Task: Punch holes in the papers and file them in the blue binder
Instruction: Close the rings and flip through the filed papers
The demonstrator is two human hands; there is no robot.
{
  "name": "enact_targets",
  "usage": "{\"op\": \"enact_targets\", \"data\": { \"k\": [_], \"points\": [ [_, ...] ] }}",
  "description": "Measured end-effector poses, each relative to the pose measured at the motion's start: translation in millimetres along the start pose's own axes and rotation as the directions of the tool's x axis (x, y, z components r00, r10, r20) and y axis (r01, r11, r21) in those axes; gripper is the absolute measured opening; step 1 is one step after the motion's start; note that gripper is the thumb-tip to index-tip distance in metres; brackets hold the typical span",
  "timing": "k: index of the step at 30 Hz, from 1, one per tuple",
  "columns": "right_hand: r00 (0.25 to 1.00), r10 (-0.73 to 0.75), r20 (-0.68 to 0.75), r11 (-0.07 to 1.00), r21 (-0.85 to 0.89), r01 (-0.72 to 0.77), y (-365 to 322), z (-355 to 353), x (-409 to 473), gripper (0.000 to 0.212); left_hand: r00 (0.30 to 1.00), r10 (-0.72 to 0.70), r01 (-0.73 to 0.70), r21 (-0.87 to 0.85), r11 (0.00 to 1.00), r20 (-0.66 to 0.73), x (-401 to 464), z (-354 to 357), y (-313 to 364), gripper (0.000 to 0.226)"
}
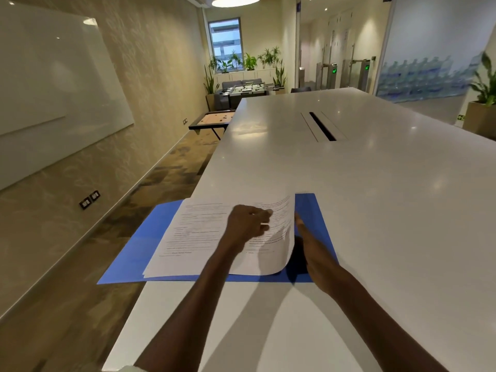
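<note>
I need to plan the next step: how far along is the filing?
Done: the blue binder lies open on the white table with the papers on it. In hand: the left hand rests on the papers while the right hand lifts their right edge. Left: no punch or punched holes are visible, so punching and fastening seem still ahead.

A long white table (375, 210) fills a beige-walled room with patterned carpet (161, 167), far window (225, 38) and plants (249, 61).

Office: whiteboard (53, 84), long conference table (375, 183).
</note>
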State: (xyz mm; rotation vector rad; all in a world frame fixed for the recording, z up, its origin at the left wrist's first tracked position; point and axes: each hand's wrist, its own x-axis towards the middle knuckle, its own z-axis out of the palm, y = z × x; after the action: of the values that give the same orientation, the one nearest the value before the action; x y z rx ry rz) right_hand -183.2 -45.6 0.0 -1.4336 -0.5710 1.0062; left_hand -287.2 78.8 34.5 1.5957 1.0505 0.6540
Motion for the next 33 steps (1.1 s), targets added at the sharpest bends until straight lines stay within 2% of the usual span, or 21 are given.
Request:
{"op": "enact_targets", "data": {
  "k": [3, 6, 11, 14, 19, 24, 27, 33],
  "points": [
    [0.994, -0.093, 0.056, 0.981, -0.164, 0.101, 7.9, 4.3, 5.0, 0.047, 0.994, -0.071, 0.077, -0.075, 0.994, 0.087, -4.5, 20.3, 5.5, 0.031],
    [0.99, -0.135, 0.037, 0.934, -0.328, 0.14, 16.7, 10.4, 9.5, 0.05, 0.994, -0.086, 0.093, -0.106, 0.99, 0.067, -2.1, 25.7, 2.8, 0.025],
    [0.991, -0.131, 0.04, 0.879, -0.457, 0.134, 22.4, 15.2, 10.0, 0.061, 0.993, -0.115, 0.116, -0.051, 0.992, 0.022, 2.0, 24.0, -5.0, 0.026],
    [0.998, -0.062, 0.008, 0.902, -0.427, 0.06, 22.2, 14.6, 11.2, 0.065, 0.992, -0.128, 0.127, -0.045, 0.991, -0.01, 2.8, 25.2, -10.1, 0.027],
    [0.999, -0.014, -0.037, 0.939, -0.345, 0.001, 17.1, 12.9, 10.2, 0.059, 0.994, -0.096, 0.091, -0.079, 0.993, -0.058, 1.3, 25.0, -16.0, 0.031],
    [0.999, -0.027, -0.032, 0.994, -0.109, 0.024, 16.1, 3.8, 9.3, 0.046, 0.993, -0.078, 0.065, -0.143, 0.988, -0.084, 1.3, 18.3, -14.4, 0.028],
    [0.999, -0.005, -0.036, 1.0, 0.003, 0.005, 14.6, -2.5, 9.0, 0.04, 0.992, -0.061, 0.047, -0.126, 0.991, -0.112, 0.9, 3.9, -5.9, 0.026],
    [1.0, -0.003, -0.023, 1.0, -0.008, 0.003, 16.2, -3.4, 8.2, 0.038, 0.98, -0.002, -0.016, -0.093, 0.996, -0.199, 1.4, -51.2, 25.0, 0.02]
  ]
}}
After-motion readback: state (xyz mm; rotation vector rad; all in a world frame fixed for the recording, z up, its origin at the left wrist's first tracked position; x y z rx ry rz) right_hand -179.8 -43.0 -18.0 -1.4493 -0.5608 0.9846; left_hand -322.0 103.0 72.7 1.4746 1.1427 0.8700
